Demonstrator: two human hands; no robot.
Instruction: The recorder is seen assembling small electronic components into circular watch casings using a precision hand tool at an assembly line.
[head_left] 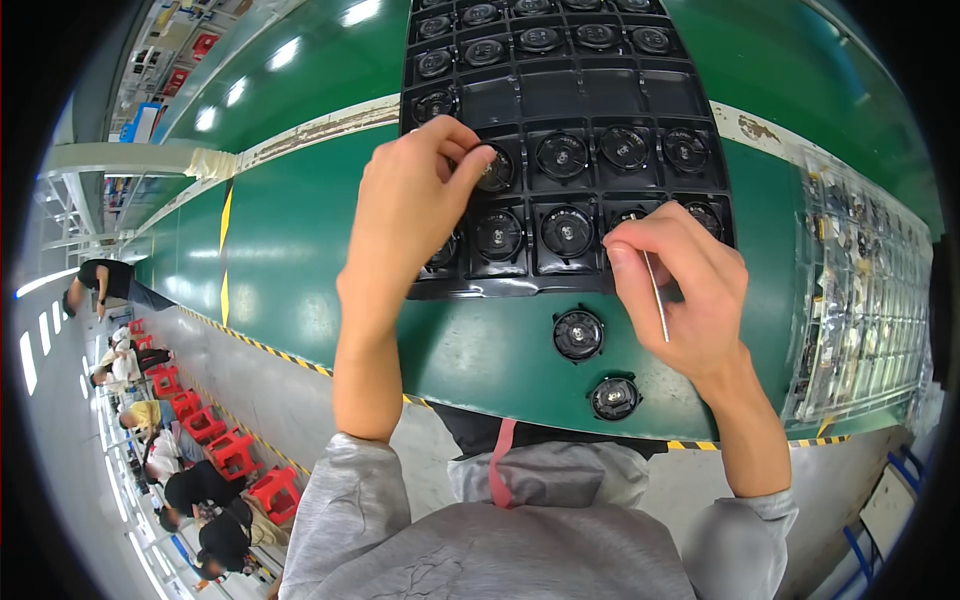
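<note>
A black moulded tray [580,95] lies on the green belt, its pockets holding several round black parts. My left hand [410,215] pinches one round black part [497,170] at the tray's left side, thumb and fingers closed on its rim. My right hand [680,285] grips thin metal tweezers [655,295], the tip resting at a round part in the tray's near-right pocket [628,215]. Two loose round parts [578,334] [614,398] sit on the belt just in front of the tray, between my forearms.
The green conveyor belt [290,250] runs across the view with a yellow-black striped edge. A clear tray of small parts [865,300] lies to the right. Other people sit on red stools [235,455] at lower left.
</note>
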